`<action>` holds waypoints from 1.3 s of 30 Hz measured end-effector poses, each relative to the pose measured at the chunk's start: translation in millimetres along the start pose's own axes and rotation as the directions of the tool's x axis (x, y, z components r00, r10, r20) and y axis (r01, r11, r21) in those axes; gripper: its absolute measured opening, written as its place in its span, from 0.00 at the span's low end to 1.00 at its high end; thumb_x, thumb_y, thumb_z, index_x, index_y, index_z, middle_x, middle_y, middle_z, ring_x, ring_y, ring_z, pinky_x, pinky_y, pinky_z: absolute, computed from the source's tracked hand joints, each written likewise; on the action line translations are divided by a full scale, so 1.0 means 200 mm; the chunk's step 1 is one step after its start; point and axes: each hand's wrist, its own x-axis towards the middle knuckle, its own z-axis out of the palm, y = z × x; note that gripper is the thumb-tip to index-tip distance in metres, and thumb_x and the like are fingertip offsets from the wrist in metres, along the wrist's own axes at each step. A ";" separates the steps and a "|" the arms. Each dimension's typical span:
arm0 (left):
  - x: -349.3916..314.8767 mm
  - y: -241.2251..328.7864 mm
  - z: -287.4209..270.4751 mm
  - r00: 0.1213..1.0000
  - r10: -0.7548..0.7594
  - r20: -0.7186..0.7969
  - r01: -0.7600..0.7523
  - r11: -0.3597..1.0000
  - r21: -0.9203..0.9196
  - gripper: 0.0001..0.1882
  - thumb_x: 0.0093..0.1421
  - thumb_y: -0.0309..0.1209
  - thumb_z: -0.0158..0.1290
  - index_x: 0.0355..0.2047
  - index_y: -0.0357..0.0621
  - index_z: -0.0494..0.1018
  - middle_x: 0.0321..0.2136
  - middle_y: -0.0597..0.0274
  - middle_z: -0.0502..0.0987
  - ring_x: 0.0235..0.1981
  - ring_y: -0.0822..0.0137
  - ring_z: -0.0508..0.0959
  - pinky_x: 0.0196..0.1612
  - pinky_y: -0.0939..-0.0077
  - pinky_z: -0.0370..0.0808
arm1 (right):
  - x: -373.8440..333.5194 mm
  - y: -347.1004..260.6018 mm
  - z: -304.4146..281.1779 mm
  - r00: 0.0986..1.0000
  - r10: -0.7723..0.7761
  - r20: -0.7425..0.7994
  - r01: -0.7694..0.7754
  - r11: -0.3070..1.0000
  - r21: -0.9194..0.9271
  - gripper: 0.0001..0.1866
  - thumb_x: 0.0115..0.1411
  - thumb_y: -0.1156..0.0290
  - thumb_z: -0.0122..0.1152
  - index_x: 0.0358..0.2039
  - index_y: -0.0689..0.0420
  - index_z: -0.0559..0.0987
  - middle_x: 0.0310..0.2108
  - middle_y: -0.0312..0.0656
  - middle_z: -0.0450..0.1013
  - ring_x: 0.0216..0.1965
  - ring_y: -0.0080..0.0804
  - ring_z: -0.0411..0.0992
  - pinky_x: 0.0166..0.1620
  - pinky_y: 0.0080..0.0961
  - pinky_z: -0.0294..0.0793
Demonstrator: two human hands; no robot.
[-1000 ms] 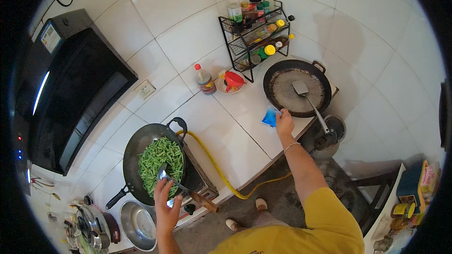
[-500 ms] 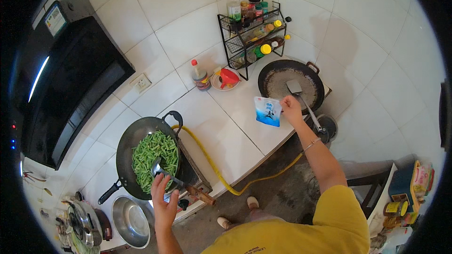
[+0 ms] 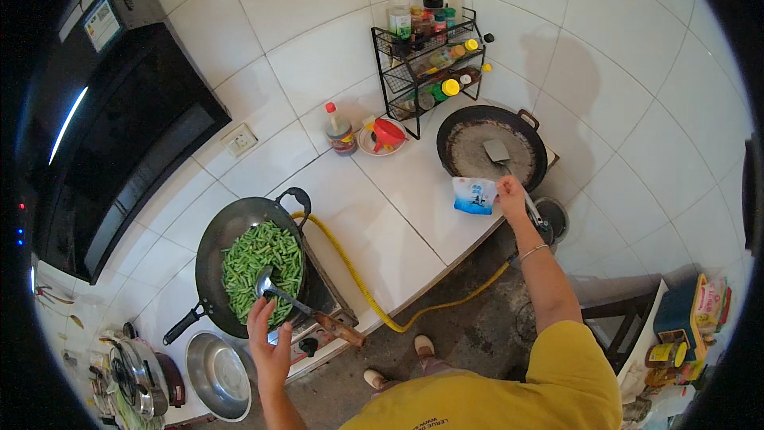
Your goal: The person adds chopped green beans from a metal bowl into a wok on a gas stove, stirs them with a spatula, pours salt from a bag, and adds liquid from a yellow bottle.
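Observation:
My right hand (image 3: 511, 193) pinches a white and blue plastic packet (image 3: 476, 197) by its side, above the counter at the right. The packet is tilted, and what it contains is hidden. My left hand (image 3: 270, 342) is open, its fingers spread, just over the near edge of a dark wok (image 3: 208, 255) on the stove. Chopped green beans (image 3: 267, 259) fill much of the wok. A metal ladle (image 3: 266, 280) rests on them, its wooden handle (image 3: 338, 328) jutting out over the near edge. I cannot tell whether my left fingers touch the ladle.
A second wok (image 3: 461, 131) with a spatula (image 3: 496, 150) stands beyond the packet. Behind are a spice rack (image 3: 390, 80), a sauce bottle (image 3: 341, 134) and a red funnel (image 3: 388, 134). A yellow hose (image 3: 350, 268) crosses the counter. A steel basin (image 3: 215, 374) sits left of my left hand.
My right hand has shifted right and slightly nearer with the packet, which has tipped over more. My left hand has moved slightly left and stays open.

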 end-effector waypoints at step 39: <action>-0.06 -1.22 -0.85 0.953 0.015 -0.302 0.185 0.763 0.620 0.33 0.46 0.30 0.62 0.55 0.51 0.67 0.58 0.48 0.61 0.62 0.47 0.57 0.61 0.43 0.51 | -1.20 -1.51 1.12 0.538 -0.309 0.784 0.735 0.627 -0.257 0.25 0.54 0.73 0.51 0.55 0.54 0.68 0.28 0.52 0.72 0.29 0.48 0.72 0.34 0.40 0.72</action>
